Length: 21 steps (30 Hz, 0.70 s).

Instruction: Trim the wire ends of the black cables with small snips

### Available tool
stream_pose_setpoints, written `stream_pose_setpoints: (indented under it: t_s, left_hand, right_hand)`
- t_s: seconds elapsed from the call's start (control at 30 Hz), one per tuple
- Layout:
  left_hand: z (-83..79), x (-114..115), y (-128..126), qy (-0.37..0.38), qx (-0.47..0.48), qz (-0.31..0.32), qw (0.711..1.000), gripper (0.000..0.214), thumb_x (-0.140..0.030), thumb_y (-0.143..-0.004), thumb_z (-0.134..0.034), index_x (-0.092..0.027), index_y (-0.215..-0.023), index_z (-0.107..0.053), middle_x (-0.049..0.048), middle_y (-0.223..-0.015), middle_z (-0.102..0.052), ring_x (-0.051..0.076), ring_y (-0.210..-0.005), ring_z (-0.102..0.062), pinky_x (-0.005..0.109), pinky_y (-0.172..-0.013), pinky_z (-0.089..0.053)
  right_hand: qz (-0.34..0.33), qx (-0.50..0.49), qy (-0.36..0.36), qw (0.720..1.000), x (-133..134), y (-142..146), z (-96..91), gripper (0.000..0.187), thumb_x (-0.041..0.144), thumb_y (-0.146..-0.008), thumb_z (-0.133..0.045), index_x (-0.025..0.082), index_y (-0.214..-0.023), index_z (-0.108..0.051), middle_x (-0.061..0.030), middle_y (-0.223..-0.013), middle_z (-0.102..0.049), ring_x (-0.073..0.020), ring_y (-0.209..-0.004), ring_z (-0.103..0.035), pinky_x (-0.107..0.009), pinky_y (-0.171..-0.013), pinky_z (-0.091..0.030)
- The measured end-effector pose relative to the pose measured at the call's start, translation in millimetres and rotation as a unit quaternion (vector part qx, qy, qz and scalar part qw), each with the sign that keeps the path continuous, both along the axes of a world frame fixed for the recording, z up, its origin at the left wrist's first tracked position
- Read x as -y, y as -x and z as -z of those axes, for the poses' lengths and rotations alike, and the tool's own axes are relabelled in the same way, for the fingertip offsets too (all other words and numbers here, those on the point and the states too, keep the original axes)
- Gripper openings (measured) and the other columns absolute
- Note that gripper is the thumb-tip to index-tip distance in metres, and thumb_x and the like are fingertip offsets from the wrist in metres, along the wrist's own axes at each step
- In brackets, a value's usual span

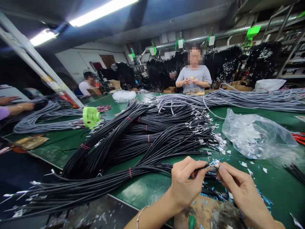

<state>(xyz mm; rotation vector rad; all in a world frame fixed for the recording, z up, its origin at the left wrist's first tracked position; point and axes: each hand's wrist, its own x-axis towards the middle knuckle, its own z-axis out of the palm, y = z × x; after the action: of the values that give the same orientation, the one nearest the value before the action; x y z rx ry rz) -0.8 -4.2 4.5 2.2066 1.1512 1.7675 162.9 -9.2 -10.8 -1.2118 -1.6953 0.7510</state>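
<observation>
My left hand [184, 182] pinches the end of a black cable [202, 167] just above the green table [147, 187]. My right hand [235, 183] is closed on the small white and blue tip [214, 163] at that cable's end, thumb and fingers pressed together. The two hands nearly touch. The cable runs back to the left into a large heap of black cables [133, 140] tied with red bands, whose stripped ends fan out toward me.
A crumpled clear plastic bag [254, 135] lies right of the hands, with bits of blue and white scrap around. Grey cable bundles [250, 98] cross the far table. A green fan [91, 116] stands left. A person in a grey shirt [194, 76] works opposite; other people sit at left.
</observation>
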Motion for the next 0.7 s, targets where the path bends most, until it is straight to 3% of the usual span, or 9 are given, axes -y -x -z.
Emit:
stream_pose_setpoints:
  t_s: [0.07, 0.2, 0.37, 0.47, 0.57, 0.7]
  left_hand:
    - [0.4, 0.3, 0.2, -0.006, 0.000, 0.002, 1.000, 0.003, -0.010, -0.076, -0.067, -0.010, -0.075, -0.070, 0.0020, -0.054, -0.062, 0.009, -0.045, -0.050, 0.020, -0.046, -0.040]
    - [2.5, -0.4, 1.4, -0.007, -0.026, -0.003, 1.000, 0.003, -0.011, -0.078, -0.066, -0.011, -0.078, -0.069, 0.0027, -0.061, -0.066, 0.010, -0.050, -0.055, 0.021, -0.049, -0.041]
    - [0.7, -1.5, 4.5, -0.025, -0.106, -0.019, 0.994, 0.013, -0.009, -0.084, -0.056, -0.014, -0.076, -0.065, 0.0007, -0.062, -0.065, 0.012, -0.052, -0.054, 0.025, -0.049, -0.034]
    - [-1.3, -1.7, 5.4, 0.017, -0.128, -0.009, 0.992, 0.021, -0.009, -0.086, -0.051, -0.015, -0.070, -0.063, -0.0005, -0.057, -0.062, 0.012, -0.050, -0.053, 0.026, -0.048, -0.031]
    - [-2.4, -1.7, 4.6, 0.076, -0.102, 0.016, 0.992, 0.023, -0.011, -0.085, -0.052, -0.014, -0.066, -0.065, -0.0002, -0.055, -0.061, 0.011, -0.050, -0.053, 0.024, -0.050, -0.034]
    - [-1.7, -1.3, 2.0, 0.097, -0.030, 0.015, 0.995, 0.018, -0.016, -0.082, -0.061, -0.012, -0.066, -0.069, 0.0022, -0.054, -0.062, 0.010, -0.047, -0.052, 0.022, -0.048, -0.036]
  right_hand:
    - [-0.002, -0.004, 0.006, 1.000, -0.5, -0.5, 2.1, 0.035, 0.042, -0.088, -0.048, 0.017, -0.093, -0.073, -0.0045, -0.072, -0.067, -0.0169, -0.067, -0.062, -0.024, -0.062, -0.053]
    - [0.037, 0.027, -0.051, 0.998, -0.7, -3.9, 10.2, 0.029, 0.038, -0.085, -0.055, 0.017, -0.095, -0.073, -0.0076, -0.087, -0.070, -0.0178, -0.075, -0.064, -0.025, -0.069, -0.053]
    - [0.071, 0.057, -0.091, 0.992, 2.5, -3.1, 10.8, 0.028, 0.037, -0.085, -0.055, 0.017, -0.093, -0.073, -0.0071, -0.085, -0.070, -0.0169, -0.072, -0.064, -0.024, -0.068, -0.053]
    - [0.076, 0.056, -0.101, 0.990, 4.2, -1.6, 8.1, 0.025, 0.036, -0.084, -0.056, 0.018, -0.089, -0.072, -0.0061, -0.087, -0.070, -0.0163, -0.074, -0.064, -0.024, -0.071, -0.052]
    - [0.077, 0.049, -0.103, 0.991, 3.7, -2.3, 6.7, 0.022, 0.036, -0.084, -0.057, 0.019, -0.086, -0.071, -0.0047, -0.084, -0.069, -0.0150, -0.072, -0.064, -0.022, -0.070, -0.052]
    - [0.097, 0.008, -0.093, 0.991, 1.2, -3.4, 4.7, 0.020, 0.039, -0.079, -0.062, 0.019, -0.081, -0.068, -0.0021, -0.073, -0.065, -0.0131, -0.060, -0.060, -0.019, -0.054, -0.050]
